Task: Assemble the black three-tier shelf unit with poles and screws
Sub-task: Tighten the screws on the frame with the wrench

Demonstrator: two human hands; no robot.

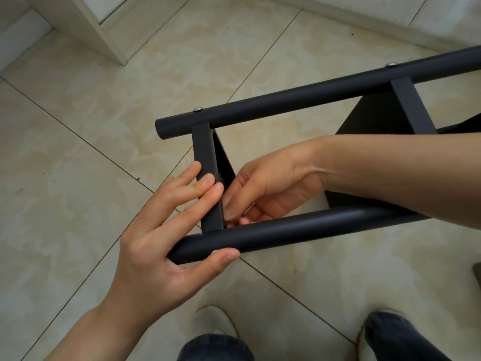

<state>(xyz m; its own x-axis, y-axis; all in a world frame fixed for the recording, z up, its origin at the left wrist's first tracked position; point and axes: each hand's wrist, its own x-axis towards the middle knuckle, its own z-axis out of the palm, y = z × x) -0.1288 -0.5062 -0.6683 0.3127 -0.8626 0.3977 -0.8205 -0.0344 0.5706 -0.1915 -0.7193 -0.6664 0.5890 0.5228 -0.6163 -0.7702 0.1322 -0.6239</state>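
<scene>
The black shelf unit lies on its side above the tiled floor. Its far pole (299, 97) carries two silver screw heads (198, 109). The near pole (299, 226) runs below my hands. An end shelf edge (205, 152) joins both poles, and a second shelf edge (413, 105) crosses further right. My left hand (166, 238) lays straight fingers on the end shelf edge, its thumb pressing a silver screw head (215, 251) on the near pole. My right hand (263, 194) reaches between the poles and pinches at the inner corner of the shelf and near pole; what it pinches is hidden.
Beige floor tiles (91, 178) lie all around. A white door frame (104, 35) stands at the upper left and a pale wall base runs along the top right. My two feet in pale shoes (221, 324) and dark trousers are at the bottom edge.
</scene>
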